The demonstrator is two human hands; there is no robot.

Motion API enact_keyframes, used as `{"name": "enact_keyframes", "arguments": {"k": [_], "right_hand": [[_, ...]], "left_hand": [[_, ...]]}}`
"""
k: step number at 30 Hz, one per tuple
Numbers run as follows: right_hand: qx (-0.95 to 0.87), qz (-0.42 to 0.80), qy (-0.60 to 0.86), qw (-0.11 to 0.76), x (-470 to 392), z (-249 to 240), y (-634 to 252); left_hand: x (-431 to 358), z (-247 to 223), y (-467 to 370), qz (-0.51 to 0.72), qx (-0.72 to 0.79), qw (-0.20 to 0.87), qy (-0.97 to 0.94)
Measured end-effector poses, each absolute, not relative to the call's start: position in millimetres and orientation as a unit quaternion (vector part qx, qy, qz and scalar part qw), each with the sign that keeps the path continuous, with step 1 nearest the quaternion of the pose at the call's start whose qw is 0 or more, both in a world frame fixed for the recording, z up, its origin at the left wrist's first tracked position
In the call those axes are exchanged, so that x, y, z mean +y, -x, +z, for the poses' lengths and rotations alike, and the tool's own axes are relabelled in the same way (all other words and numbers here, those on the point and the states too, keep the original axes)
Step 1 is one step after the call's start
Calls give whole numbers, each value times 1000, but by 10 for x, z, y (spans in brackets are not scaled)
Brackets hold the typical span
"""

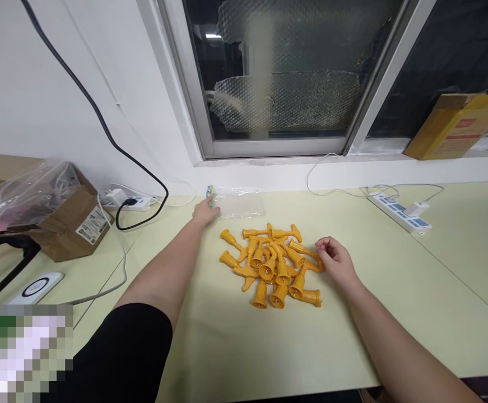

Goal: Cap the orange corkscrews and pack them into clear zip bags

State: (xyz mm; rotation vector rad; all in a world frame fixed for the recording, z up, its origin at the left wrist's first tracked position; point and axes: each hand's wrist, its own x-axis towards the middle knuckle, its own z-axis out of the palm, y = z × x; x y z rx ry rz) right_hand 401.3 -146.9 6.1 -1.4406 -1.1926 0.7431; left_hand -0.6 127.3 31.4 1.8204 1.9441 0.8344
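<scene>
At the back of the table a flat clear plastic bag (241, 202) lies with a small coloured label on its left end. My left hand (205, 211) rests at that end, thumb and forefinger spread apart and touching the bag. Nearer to me is a heap of yellow-orange plastic pieces (268, 271), each with a bell-shaped cup at one end and a T-shaped handle at the other; metal glints inside some cups. At the heap's right edge my right hand (336, 260) has its fingers curled around the handle end of one piece, which the thumb partly hides.
To the left stand an open cardboard box (75, 224) with plastic wrap, a power strip (143, 202) with a black cable (113, 140), and a white charging pad (37, 286). Another power strip (399, 212) lies at the right. A yellow-taped carton (454, 131) leans on the windowsill.
</scene>
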Motion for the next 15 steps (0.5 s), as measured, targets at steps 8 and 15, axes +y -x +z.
{"name": "enact_keyframes", "arguments": {"k": [8, 15], "right_hand": [[-495, 313, 601, 543, -1467, 74, -4022], [-466, 294, 600, 580, -1528, 125, -3978]], "left_hand": [[1242, 263, -23, 326, 676, 177, -636], [977, 163, 96, 387, 667, 174, -612]]}}
